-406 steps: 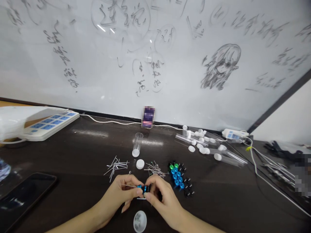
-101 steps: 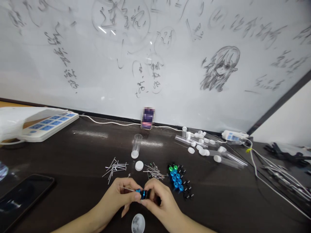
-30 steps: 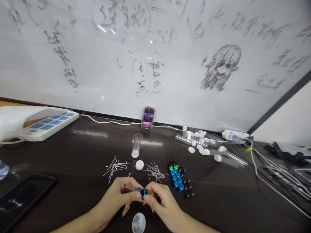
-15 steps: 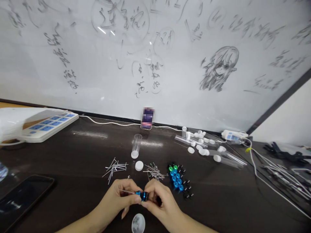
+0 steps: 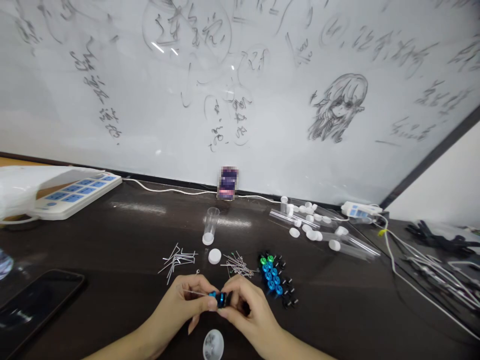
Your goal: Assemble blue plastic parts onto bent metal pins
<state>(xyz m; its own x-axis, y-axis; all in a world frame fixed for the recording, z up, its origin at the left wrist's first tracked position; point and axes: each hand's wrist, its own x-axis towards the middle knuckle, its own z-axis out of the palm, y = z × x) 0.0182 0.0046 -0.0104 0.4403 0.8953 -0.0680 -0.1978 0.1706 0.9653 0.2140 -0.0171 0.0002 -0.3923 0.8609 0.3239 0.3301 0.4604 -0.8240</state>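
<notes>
The blue part is held just above the desk, near the middle of its front edge. Its long axis runs level, roughly parallel to that edge. A thin metal pin sticks out of its left end and points toward the desk's left edge. The left hand is pinched on the part's left end with thumb and forefinger, and the pin lies across those fingers. The right hand is pinched on the right end, so the part sits between the two sets of fingertips.

Just below the hands, at the front edge, lies a round clear lid; what it holds is too blurred to tell. Toward the back edge a clear tube stands open and looks empty, with a loose white cap in front of it. Capped tubes lie toward the back right. Loose pins and a cluster of blue, green and black parts lie bare on the desk.
</notes>
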